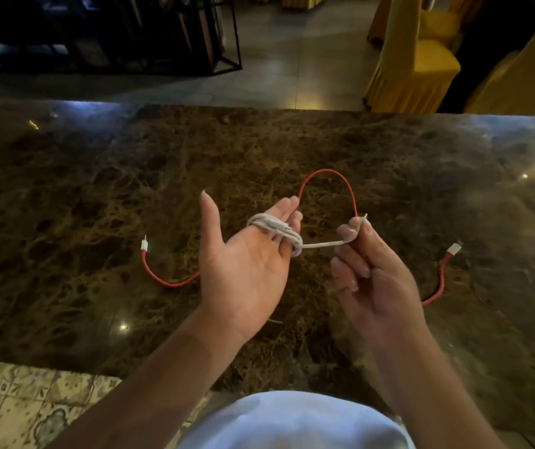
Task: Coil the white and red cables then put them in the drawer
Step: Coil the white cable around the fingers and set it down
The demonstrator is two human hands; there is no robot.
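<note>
The white cable [276,231] is wound in several loops around the fingers of my left hand [246,264], which is held palm up with the thumb raised. A short free stretch of it runs right to my right hand [366,270], whose thumb and fingers pinch the cable just below its metal plug. Both hands hover above the brown marble counter [97,189]. The red cable [327,172] lies loose on the counter behind and beneath my hands, arching between them, with one white plug at the left and the other at the right. No drawer is in view.
The counter's far edge runs across the upper frame, its near edge at lower left above a patterned tile floor [16,406]. Chairs with yellow covers [421,59] stand beyond at upper right, a dark metal rack [162,34] at upper left.
</note>
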